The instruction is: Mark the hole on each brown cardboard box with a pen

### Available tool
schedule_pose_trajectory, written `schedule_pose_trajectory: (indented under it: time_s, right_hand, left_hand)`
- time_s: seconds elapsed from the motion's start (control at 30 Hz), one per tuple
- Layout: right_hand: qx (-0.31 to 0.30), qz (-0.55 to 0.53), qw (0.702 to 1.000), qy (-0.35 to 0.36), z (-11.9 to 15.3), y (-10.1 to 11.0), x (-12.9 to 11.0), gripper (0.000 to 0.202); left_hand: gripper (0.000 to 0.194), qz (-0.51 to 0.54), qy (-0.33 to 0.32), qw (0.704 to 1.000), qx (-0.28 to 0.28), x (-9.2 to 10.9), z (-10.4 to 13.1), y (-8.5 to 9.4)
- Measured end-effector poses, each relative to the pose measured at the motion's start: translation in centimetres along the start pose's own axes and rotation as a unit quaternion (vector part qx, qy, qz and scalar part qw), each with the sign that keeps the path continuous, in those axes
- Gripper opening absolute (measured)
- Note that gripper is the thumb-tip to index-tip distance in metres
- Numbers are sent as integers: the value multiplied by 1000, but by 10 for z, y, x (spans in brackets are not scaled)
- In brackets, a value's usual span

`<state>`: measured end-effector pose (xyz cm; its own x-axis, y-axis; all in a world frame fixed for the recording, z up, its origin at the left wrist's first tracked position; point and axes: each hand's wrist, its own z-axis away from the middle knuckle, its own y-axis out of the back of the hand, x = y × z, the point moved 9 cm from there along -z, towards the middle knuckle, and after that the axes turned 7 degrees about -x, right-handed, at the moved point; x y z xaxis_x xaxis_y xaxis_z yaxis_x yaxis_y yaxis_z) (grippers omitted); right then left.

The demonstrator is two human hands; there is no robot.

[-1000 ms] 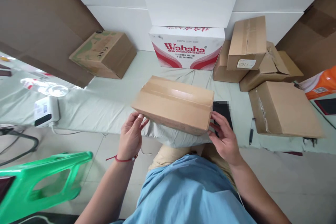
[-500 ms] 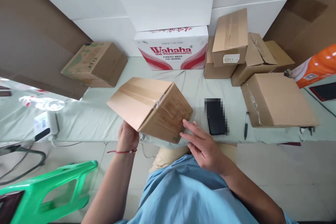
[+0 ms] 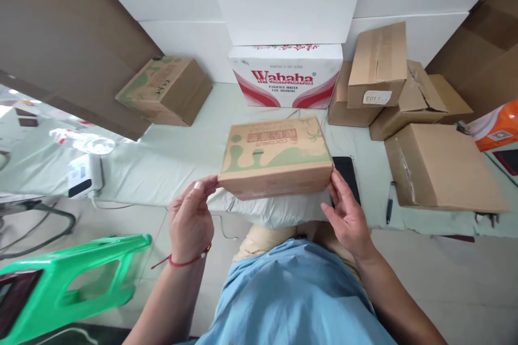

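Note:
A brown cardboard box [image 3: 279, 153] with green printing and a coconut label is between my two hands, above the front edge of the cloth-covered table [image 3: 178, 153]. My left hand [image 3: 193, 218] has its fingertips on the box's near left corner. At the near right corner, the fingers of my right hand [image 3: 348, 215] touch the box, with the thumb held apart from it. The box's underside is hidden. Just right of it lies a black phone [image 3: 347, 175], partly covered by the box and my right hand.
A white and red Wahaha box [image 3: 289, 78] stands at the back. Several cardboard boxes [image 3: 445, 164] are on the right, near a pen [image 3: 390, 202]. Another box [image 3: 165, 89] sits back left. A white device [image 3: 86, 175] lies left. A green stool [image 3: 76, 280] stands below.
The box has been turned, so its green printed face now shows on top. My left hand has moved to its left corner, my right hand to its right corner. The view has shifted slightly.

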<state>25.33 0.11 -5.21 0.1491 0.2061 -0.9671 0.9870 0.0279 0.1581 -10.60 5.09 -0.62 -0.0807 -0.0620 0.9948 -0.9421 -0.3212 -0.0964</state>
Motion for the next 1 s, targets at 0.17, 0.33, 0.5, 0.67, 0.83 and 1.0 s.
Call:
schedule_pose_trajectory:
  time_s: [0.17,0.33,0.5,0.67,0.83,1.0]
  right_hand:
    - [96,-78,990,-74,7,12,32,61]
    - [85,-12,982,-168,8,7,54,70]
    - [141,-22,976,-165,1,26,50,45]
    - [202,-164,943,-207,-3,30,57,44]
    - [208,-184,937,-214,2,25,48,45]
    - [210,-153,953,-157,5,32,4,37]
  left_hand:
    - [25,-11,14,999,-41,-15,1,-12]
    - [46,-3,112,991,-76,-81,13,-19]
    - [46,-73,-3,982,-174,-48,46,-35]
    - [73,-181,-362,870,-282,43,81,-73]
    - [78,-151,-390,869,-266,53,74,-73]
    - [62,34,-239,948,-206,36,39,-33]
